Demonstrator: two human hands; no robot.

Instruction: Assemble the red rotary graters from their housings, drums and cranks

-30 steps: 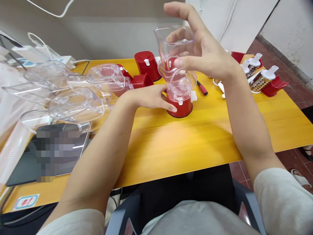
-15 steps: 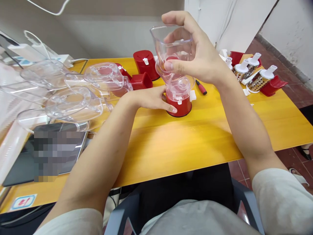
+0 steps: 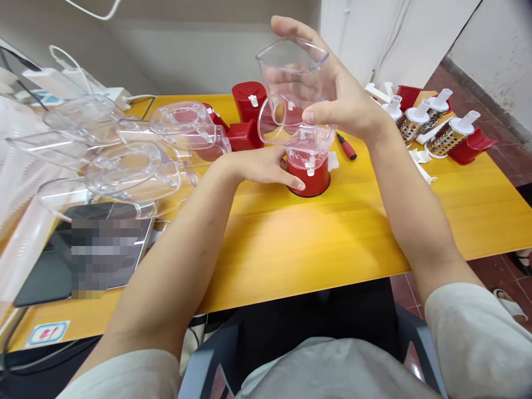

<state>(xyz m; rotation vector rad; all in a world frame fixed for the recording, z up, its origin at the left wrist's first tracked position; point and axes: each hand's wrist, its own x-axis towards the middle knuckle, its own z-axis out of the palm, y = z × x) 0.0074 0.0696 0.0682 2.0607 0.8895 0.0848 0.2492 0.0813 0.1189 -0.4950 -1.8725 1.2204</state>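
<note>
Clear hopper hangs tilted just above the red base, right hand grip clenched on its wall, left hand grip grasping the base on the desk; I'd say that tilt could jam it or let it slip.

person, head view | left hand and right hand: bare, nails short | forearms: bare from wrist back to elbow | left sleeve and right sleeve: pale grey-beige cloth, loose, plain, hems near the elbows, well behind the hands | shirt: same pale cloth, softly creased, between the arms, nearest the camera
</note>
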